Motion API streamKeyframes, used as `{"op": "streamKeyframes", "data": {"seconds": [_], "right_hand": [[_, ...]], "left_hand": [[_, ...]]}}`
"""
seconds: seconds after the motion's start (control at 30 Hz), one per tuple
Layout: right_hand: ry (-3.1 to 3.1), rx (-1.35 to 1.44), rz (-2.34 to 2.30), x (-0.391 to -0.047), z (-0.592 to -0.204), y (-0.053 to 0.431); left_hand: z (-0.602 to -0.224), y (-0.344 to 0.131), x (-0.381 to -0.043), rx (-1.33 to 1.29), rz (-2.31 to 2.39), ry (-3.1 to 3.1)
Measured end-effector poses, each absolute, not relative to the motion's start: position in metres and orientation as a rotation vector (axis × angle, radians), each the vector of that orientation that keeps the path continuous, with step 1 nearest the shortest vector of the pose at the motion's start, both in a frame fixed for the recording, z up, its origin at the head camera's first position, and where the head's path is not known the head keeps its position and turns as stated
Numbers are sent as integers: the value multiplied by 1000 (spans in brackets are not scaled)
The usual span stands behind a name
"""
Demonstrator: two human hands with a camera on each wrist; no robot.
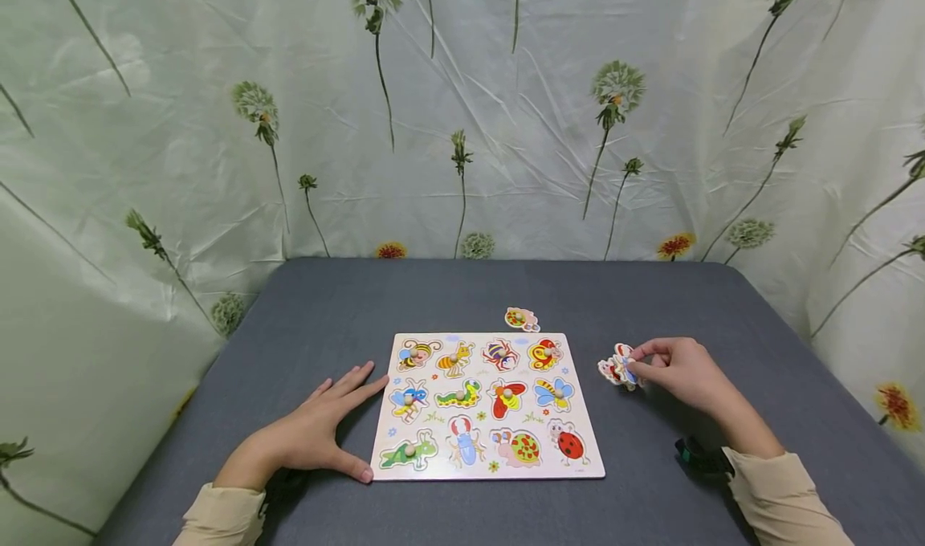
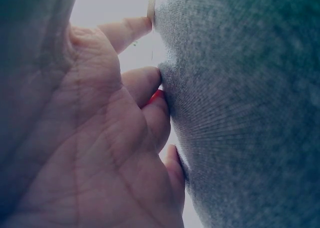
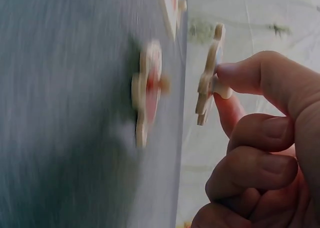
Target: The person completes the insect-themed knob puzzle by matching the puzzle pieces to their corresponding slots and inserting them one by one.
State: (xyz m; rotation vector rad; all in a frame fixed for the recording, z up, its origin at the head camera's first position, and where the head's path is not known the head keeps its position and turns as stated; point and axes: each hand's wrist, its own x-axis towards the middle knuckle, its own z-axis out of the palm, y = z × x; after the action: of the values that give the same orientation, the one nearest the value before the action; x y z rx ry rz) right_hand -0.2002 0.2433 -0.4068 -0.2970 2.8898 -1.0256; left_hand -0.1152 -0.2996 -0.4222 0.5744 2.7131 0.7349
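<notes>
A wooden puzzle board [image 1: 470,473] with insect pictures lies flat on the table. My left hand [image 1: 311,429] rests beside its left side, fingers spread, with thumb and fingertips touching the edge. In the left wrist view the palm [image 2: 90,138] fills much of the frame. To the right of the board, my right hand [image 1: 682,373] pinches a blue-and-white insect puzzle piece [image 3: 210,73] by its knob, between thumb and index finger. The held piece is raised above the table. Just below it, a red-and-white puzzle piece [image 3: 149,91] with a knob lies on the table.
A snail puzzle piece [image 1: 520,319] lies at the board's back edge. Several knobbed pieces sit in the board; the beetle, snail and ladybug pictures in its front row show no knobs. A flower-patterned cloth [image 1: 462,88] hangs behind the grey table [image 1: 325,305].
</notes>
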Motion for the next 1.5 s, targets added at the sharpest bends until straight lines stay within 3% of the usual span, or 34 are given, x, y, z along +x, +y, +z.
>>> {"op": "streamKeyframes", "data": {"seconds": [0.87,1.5], "right_hand": [[2549,-678,-1143,-187,-400,152],[2357,-791,-1156,-170,-408,85]], "left_hand": [[-422,-299,-114,583,740,2721],[-423,-300,-114,594,751,2722]]}}
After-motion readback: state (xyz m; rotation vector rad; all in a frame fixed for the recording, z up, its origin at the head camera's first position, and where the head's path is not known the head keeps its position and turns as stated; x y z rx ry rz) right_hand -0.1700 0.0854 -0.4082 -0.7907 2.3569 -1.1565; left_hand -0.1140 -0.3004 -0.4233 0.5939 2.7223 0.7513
